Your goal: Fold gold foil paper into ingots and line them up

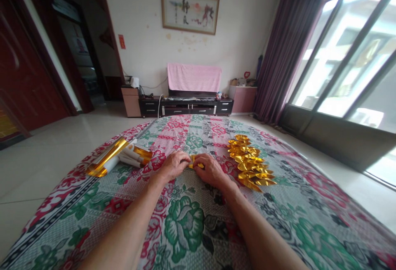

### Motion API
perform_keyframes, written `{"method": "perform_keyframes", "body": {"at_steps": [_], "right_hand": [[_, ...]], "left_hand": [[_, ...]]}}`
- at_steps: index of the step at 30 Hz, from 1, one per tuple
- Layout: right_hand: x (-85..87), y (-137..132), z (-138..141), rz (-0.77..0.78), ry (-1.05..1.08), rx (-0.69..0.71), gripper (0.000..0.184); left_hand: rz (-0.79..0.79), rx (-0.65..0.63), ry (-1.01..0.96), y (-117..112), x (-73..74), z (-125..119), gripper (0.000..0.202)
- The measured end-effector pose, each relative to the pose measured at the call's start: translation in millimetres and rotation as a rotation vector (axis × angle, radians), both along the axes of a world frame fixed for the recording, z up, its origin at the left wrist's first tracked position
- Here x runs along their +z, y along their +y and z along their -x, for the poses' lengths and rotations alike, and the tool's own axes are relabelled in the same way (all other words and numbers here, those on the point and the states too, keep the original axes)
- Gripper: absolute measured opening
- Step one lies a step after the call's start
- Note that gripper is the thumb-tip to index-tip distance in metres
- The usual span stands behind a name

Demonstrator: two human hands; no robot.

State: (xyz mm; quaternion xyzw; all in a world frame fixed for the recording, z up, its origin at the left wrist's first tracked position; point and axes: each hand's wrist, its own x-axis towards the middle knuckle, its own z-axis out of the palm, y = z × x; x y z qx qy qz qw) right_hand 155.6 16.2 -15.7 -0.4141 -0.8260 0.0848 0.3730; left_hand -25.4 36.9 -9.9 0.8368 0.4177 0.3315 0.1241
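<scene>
My left hand (173, 165) and my right hand (210, 170) meet over the floral cloth (185, 224), fingers curled and pinched on a small piece of gold foil paper (194, 161) held between them. Most of the piece is hidden by my fingers. Just right of my right hand lies a pile of several folded gold foil pieces (250, 162). To the left of my left hand lie rolled and flat gold foil sheets (117, 156) with white backing.
The floral cloth covers a broad surface that drops off to a tiled floor (46, 158) on the left. A TV stand with a pink cloth (194, 78) stands at the far wall. Large windows (349, 55) and a dark curtain are on the right.
</scene>
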Motion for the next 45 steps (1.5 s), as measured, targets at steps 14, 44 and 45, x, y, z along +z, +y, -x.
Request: {"method": "perform_keyframes", "body": {"at_steps": [14,44,45], "right_hand": [[1.9,-0.7,0.2,0.034,-0.013,-0.023,0.014],[12.5,-7.3,-2.6,-0.040,-0.035,0.002,0.023],[12.3,-6.9,-3.0,-0.035,-0.038,0.000,0.023]], "left_hand": [[-0.016,0.151,0.066,-5.3,-0.6,-9.9,0.018],[-0.115,0.078,0.203,0.4,-1.0,-5.1,0.038],[-0.116,0.083,0.206,0.0,-0.6,-5.3,0.037]]}}
